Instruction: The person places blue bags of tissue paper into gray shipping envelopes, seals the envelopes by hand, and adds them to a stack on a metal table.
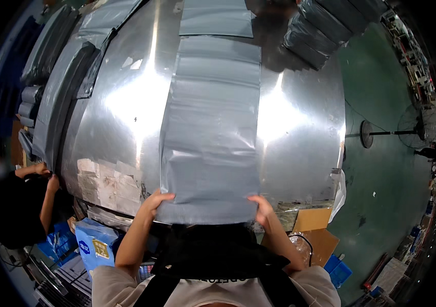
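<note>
A long grey plastic sheet point(210, 123), possibly several layers, lies lengthwise on a shiny metal table point(110, 82). Its near end reaches the table's front edge, close to my body. My left hand point(156, 203) grips the near left corner, thumb on top and fingers hidden underneath. At the near right corner, my right hand point(262, 209) pinches the sheet the same way. Faint creases run across the sheet between the two hands. Beyond its far end lies another grey plastic piece point(217, 19), with a dark edge line.
Grey plastic bundles point(64, 87) line the table's left side; more bundles point(325, 28) lie far right. A co-worker's hands point(46, 174) hold grey plastic at left. Brown paper patches point(110, 179) cover the near-left tabletop. Cardboard point(312, 220) is near my right arm. A fan point(412, 130) stands right.
</note>
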`<state>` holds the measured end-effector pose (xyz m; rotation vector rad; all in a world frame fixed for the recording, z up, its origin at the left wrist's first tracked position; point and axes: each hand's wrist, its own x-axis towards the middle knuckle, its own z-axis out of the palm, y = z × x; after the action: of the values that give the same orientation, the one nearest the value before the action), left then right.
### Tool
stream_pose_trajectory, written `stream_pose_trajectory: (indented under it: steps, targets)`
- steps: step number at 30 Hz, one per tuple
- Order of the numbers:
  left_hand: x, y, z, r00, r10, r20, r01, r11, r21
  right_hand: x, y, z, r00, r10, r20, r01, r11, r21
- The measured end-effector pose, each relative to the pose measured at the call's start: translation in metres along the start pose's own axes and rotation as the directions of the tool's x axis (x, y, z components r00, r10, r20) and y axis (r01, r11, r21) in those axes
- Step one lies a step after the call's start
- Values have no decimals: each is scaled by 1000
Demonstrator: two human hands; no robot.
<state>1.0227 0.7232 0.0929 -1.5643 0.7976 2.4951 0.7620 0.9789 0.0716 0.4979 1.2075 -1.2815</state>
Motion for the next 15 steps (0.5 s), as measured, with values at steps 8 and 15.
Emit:
stream_pose_trajectory:
  steps: [8, 15]
  targets:
    - [48, 127, -6, 960, 217, -175, -196, 972, 128, 21, -150, 81, 873, -259, 413, 257, 964, 60]
    - [70, 357, 123, 692, 693, 203, -692, 717, -85, 49, -391, 199, 587, -783, 206, 794, 606, 42]
